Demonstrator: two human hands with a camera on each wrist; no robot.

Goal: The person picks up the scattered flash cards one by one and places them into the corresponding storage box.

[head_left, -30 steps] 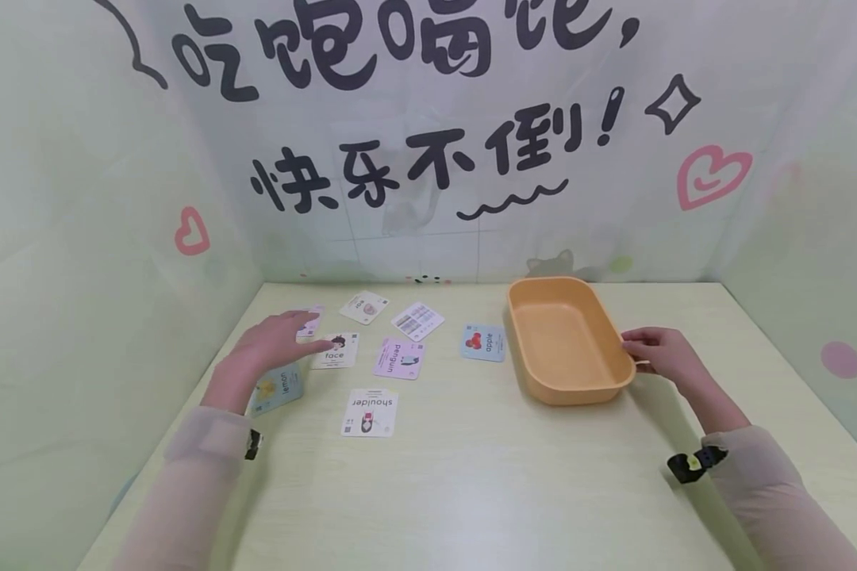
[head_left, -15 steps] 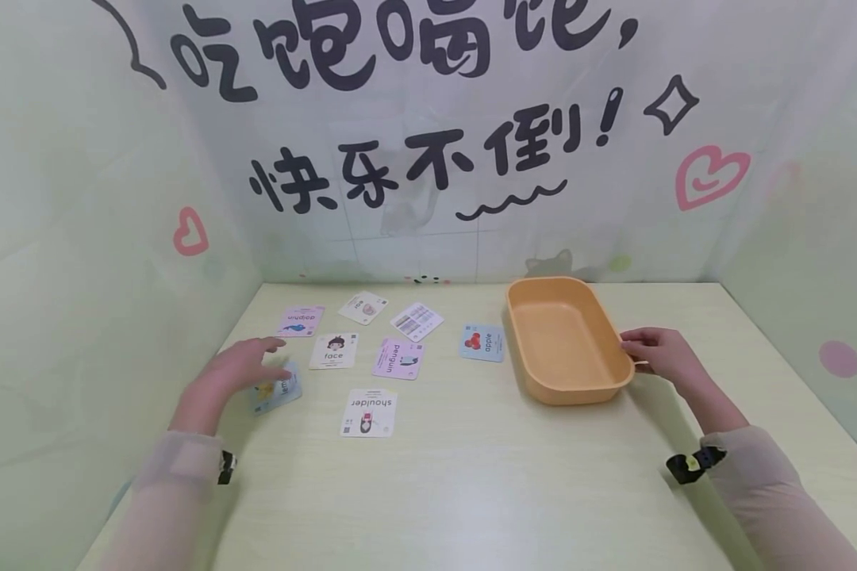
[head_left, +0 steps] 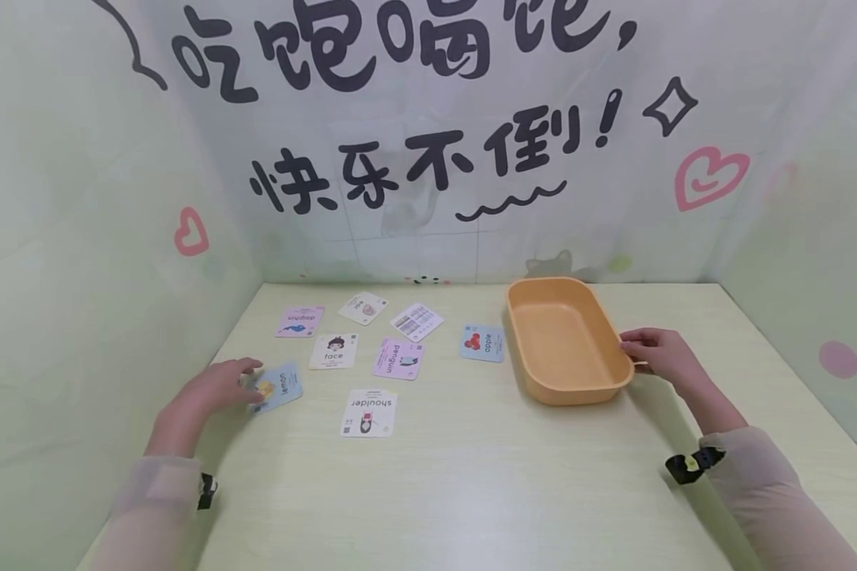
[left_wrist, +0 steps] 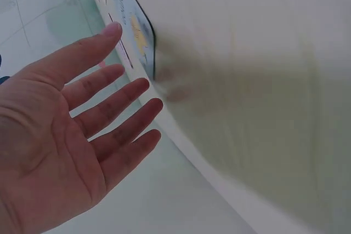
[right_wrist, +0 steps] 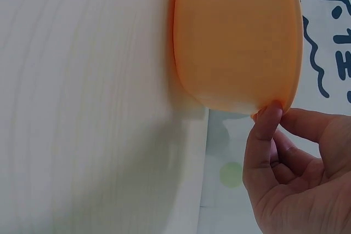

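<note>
Pale-blue rectangular lemon card is lying just right of the nearer, spread-fingered left hand, long axis slanting away rightward; the right hand is pinching an orange oblong plastic tray.

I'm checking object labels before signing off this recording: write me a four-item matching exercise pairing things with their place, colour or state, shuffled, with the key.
1. left hand
2. right hand
3. apple card
4. penguin card

A. lilac
B. pinching the edge of the orange tray
C. open, beside the lemon card
D. lying just left of the tray

Pairs: 1-C; 2-B; 3-D; 4-A
</note>
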